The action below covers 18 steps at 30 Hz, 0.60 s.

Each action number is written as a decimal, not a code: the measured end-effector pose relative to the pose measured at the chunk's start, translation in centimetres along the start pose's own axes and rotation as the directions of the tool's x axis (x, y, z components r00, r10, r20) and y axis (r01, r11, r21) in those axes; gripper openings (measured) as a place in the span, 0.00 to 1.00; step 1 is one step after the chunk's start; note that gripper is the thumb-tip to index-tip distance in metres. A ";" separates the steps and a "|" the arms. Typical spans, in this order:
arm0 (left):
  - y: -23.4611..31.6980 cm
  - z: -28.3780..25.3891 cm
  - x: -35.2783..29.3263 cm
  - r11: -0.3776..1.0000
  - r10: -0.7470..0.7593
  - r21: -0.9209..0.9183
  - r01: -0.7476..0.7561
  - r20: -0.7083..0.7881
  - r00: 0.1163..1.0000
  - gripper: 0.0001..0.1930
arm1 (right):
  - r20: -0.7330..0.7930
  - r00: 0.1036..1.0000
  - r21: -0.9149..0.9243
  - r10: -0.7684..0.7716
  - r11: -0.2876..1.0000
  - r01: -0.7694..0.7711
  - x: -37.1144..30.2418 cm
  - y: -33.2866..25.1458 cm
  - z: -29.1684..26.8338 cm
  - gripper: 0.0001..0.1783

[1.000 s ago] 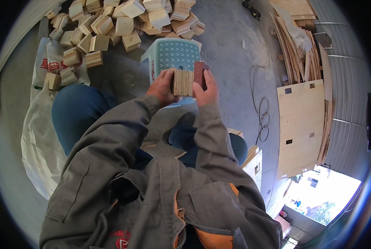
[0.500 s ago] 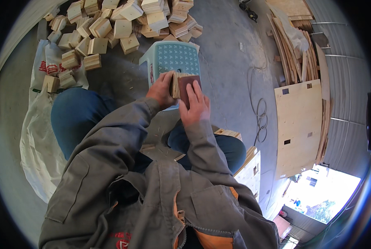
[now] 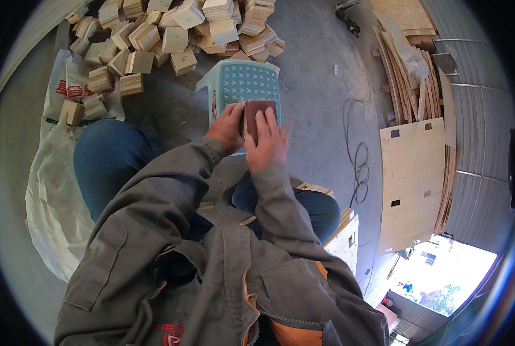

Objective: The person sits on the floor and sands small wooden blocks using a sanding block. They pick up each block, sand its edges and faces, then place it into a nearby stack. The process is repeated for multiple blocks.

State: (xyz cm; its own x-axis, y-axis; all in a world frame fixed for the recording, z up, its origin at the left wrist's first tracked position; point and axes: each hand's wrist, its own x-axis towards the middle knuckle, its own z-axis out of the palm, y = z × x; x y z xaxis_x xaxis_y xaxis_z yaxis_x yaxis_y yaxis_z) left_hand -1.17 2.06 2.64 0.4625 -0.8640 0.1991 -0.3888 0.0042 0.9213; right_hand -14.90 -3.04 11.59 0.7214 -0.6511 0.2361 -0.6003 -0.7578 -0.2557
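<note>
Over the light blue plastic stool (image 3: 247, 81), my left hand (image 3: 227, 129) is closed on a plywood block (image 3: 245, 123), of which only a thin layered edge shows. A reddish-brown flat piece of sandpaper (image 3: 253, 112) lies against the block's right side. My right hand (image 3: 268, 144), a little blurred, presses on the sandpaper with its fingers laid along it. The fingers' undersides and most of the block are hidden.
A large heap of plywood blocks (image 3: 174, 39) lies on the floor beyond the stool. A white sack (image 3: 53, 190) spreads at the left, with a few blocks on it. At right are a coiled cable (image 3: 359, 164), a plywood sheet (image 3: 413, 179) and stacked boards (image 3: 407, 86).
My right hand and the sandpaper have shifted slightly and turned against the block, so less of the block's layered edge shows. My left hand keeps its hold. The whole view has moved a little.
</note>
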 end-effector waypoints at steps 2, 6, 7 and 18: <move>-0.5 0.0 0.0 1.000 0.008 0.012 -0.008 -0.019 1.000 0.48 | -0.018 0.999 0.042 -0.037 0.998 0.038 -3.5 -1.2 -0.5 0.36; -0.6 0.1 -0.1 1.000 0.025 0.000 -0.025 -0.008 1.000 0.43 | 0.001 0.999 0.086 -0.036 0.996 0.036 -6.7 -2.0 -1.8 0.38; -0.6 0.2 -0.1 1.000 0.023 -0.002 -0.023 -0.003 1.000 0.44 | 0.005 0.999 0.088 -0.034 0.996 0.034 -6.6 -1.9 -1.8 0.38; -1.1 0.9 0.1 1.000 0.015 0.011 -0.015 -0.065 0.998 0.52 | 0.083 0.981 -0.044 0.176 0.984 -0.172 8.7 -1.3 1.2 0.35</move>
State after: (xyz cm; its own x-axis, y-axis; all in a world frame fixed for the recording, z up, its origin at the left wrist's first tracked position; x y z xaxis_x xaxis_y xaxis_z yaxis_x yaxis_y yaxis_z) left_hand -1.43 1.46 1.35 0.5075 -0.8290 0.2347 -0.4039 0.0117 0.9147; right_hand -7.45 -7.69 12.82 0.6309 -0.7682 0.1087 -0.7303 -0.6353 -0.2510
